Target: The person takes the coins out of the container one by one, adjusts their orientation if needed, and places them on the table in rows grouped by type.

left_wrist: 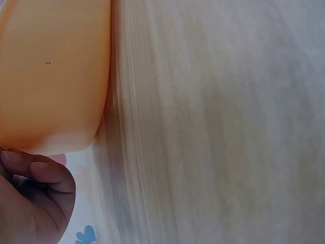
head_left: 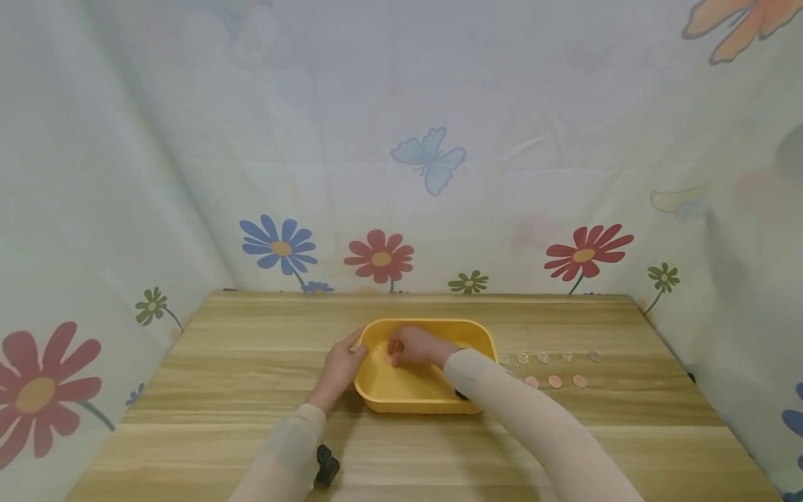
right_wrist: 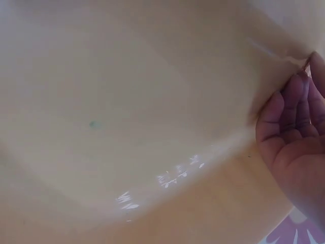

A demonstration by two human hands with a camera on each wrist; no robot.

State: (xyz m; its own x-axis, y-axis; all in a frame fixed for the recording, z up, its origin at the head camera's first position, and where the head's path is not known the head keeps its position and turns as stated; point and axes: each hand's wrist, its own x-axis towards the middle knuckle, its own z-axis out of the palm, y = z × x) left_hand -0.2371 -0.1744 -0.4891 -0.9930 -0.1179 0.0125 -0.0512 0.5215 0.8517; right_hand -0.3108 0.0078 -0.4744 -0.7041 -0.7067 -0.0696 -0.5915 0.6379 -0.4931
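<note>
A yellow plastic basin [head_left: 414, 406] sits on the table. At its left end my left hand [head_left: 341, 362] grips the rim; in the left wrist view the fingers of the left hand [left_wrist: 38, 198] curl against the basin's outer wall [left_wrist: 56, 91]. Inside the basin, towards its left end, is my right hand [head_left: 417, 346], fingers bent down. The right wrist view shows the right hand [right_wrist: 297, 127] pinching a thin reddish edge [right_wrist: 306, 64] between thumb and fingertips. It looks like a small pink disc [head_left: 390, 360], mostly covered by the fingers.
Right of the basin, several clear round discs [head_left: 543, 358] lie in a row on the wooden table [head_left: 627, 411]. In front of them is a row of pink discs [head_left: 555, 382], partly behind the right sleeve. A small black object [head_left: 327, 466] is beside the left sleeve.
</note>
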